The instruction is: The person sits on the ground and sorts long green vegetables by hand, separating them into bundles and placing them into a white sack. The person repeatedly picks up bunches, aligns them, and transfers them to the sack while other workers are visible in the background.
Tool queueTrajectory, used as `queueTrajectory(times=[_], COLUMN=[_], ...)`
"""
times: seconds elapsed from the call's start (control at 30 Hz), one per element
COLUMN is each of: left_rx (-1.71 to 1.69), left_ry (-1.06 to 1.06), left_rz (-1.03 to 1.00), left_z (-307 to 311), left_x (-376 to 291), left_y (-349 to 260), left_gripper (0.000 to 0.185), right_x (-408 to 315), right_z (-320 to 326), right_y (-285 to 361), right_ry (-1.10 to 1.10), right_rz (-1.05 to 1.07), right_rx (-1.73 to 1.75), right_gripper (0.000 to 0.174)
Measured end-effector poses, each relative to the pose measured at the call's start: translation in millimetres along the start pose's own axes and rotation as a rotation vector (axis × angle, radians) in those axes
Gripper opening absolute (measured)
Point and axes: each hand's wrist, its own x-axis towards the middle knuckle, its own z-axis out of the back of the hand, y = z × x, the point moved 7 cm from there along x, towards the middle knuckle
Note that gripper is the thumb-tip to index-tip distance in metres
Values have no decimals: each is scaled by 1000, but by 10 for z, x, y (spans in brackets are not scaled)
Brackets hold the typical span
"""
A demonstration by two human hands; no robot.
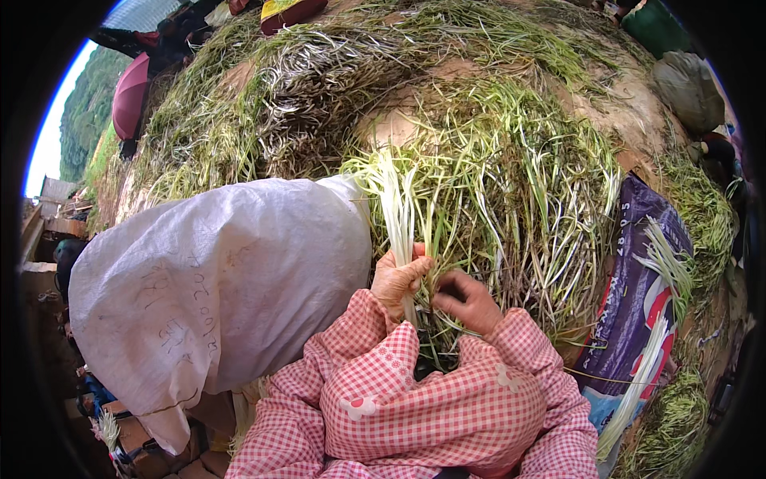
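Note:
My left hand (400, 278) is shut around a bunch of pale-stemmed leafy greens (396, 203). The white stems stand upright and their yellow-green tips fan out above the fist. Just to the right, my right hand (470, 301) is curled, thumb and fingers bent towards a few thin stalks beside the bunch. Blur hides whether it pinches any of them. Both hands are above my lap, where red-and-white checked cloth (431, 413) covers my knees. Beyond them spreads a heap of loose stalks (526, 197), with brown, withered strands among the green.
A bulging white woven sack (221, 281) bearing handwriting stands at my left. On the right lies a purple printed sack (634, 269) with a small bundle (667, 269) and a long white-stemmed bundle (634, 383) on it. A pink umbrella (130, 99) is at the far left.

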Motion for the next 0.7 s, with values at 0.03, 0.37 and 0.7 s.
queueTrajectory(times=[0.03, 0.37, 0.7], left_rx=[13, -7, -78], left_ry=[10, -11, -238], left_rz=[2, -50, -101], left_z=[-25, -62, 89], left_x=[-12, 27, 191], left_y=[9, 59, -289], left_gripper=[24, 21, 18], right_x=[50, 355, 105], right_z=[82, 133, 48], right_y=[29, -170, -186], right_ry=[-83, -255, 88], right_rz=[-133, -106, -79], right_rx=[282, 787, 651], right_gripper=[36, 18, 15])
